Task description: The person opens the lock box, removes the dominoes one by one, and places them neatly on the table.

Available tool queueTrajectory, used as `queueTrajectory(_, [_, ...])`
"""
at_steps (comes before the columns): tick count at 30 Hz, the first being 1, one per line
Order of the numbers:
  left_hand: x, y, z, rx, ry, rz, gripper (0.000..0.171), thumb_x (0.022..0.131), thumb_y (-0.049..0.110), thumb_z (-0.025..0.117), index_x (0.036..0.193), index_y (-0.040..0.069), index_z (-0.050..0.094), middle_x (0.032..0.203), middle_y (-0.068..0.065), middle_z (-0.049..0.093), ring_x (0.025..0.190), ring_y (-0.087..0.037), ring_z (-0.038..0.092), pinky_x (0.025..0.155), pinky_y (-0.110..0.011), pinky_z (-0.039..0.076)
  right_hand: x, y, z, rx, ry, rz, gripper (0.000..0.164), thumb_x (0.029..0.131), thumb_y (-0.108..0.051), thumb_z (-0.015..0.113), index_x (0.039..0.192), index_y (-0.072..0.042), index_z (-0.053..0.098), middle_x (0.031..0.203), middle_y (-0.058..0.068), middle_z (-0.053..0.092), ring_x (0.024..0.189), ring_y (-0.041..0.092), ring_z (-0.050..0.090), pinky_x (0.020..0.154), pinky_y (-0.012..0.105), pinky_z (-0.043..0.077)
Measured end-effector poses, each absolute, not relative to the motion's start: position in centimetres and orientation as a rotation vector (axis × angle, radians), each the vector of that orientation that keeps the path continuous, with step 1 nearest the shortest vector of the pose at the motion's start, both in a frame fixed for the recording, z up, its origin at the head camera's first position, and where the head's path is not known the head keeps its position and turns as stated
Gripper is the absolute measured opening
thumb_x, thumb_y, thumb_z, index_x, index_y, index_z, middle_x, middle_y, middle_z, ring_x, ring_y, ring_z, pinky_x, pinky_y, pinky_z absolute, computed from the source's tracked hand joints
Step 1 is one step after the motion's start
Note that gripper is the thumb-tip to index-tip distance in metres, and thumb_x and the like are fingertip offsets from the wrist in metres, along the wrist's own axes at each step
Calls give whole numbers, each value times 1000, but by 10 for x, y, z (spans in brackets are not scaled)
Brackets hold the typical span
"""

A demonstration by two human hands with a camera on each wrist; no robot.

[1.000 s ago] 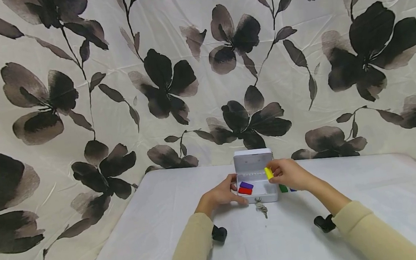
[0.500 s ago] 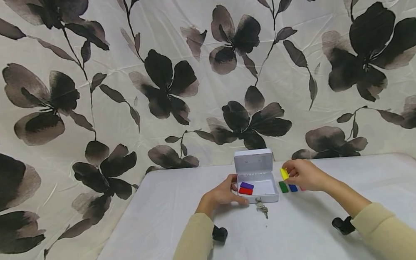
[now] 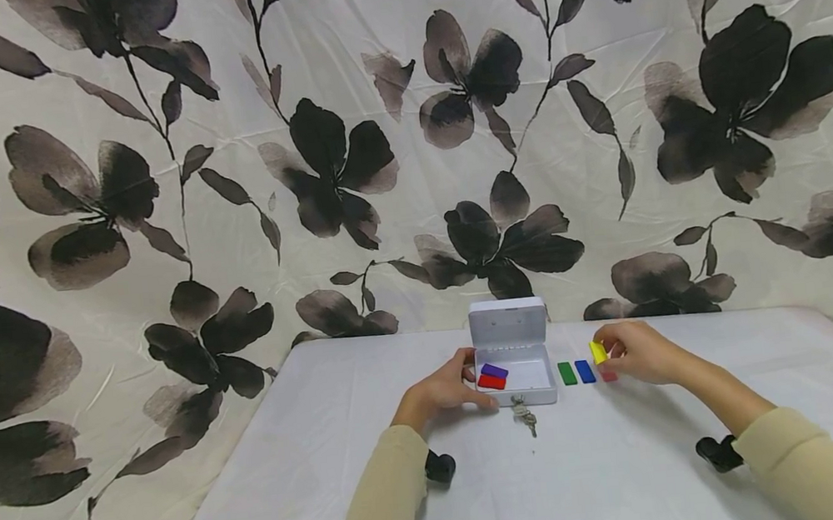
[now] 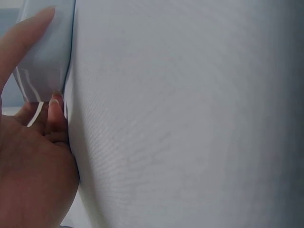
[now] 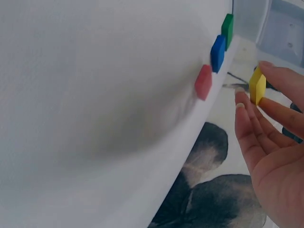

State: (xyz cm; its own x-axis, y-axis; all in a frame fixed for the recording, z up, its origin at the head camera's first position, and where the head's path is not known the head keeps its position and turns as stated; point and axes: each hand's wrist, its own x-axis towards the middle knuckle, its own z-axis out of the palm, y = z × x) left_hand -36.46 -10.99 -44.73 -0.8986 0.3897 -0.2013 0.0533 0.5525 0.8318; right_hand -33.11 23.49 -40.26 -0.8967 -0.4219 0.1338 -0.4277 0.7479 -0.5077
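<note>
My right hand (image 3: 640,353) pinches a yellow block (image 3: 599,352) between thumb and fingers, above the table to the right of the box. In the right wrist view the yellow block (image 5: 257,86) is held up, apart from a row of blocks: green (image 5: 227,32), blue (image 5: 217,53) and pinkish red (image 5: 204,82). My left hand (image 3: 441,389) grips the left end of a white metal box (image 3: 535,397), its thumb along the front wall in the left wrist view. The box's lid (image 3: 507,322) stands raised. Inside lie a purple block (image 3: 494,370) and a red block (image 3: 492,382).
A bunch of keys (image 3: 525,417) hangs from the lock at the box's front and lies on the white-covered table (image 3: 544,490). Behind the table's far edge hangs a floral cloth (image 3: 379,180).
My right hand has carried the yellow block from over the box to the right, past the green and blue blocks, to above the pinkish red one. My left hand stays on the box.
</note>
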Motion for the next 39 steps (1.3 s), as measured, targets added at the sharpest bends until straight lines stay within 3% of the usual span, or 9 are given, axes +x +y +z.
queueTrajectory(15, [-361,-109,-443,355,2414,1293,97,78,21,91,155,13,31,124,-7,49,118,-26,46,109,-47,41,-334,260,-411,669,-2996,780,35,85,-8,81,114,6,67,94,8,64,85,22,58,79,41,52])
queueTrajectory(39, [-360,-110,-443,353,2431,1286,97,77,21,91,154,12,32,123,-8,50,116,-26,46,108,-47,42,-345,269,-416,664,-3112,810,34,84,-7,81,113,4,68,90,7,59,83,22,53,75,38,49])
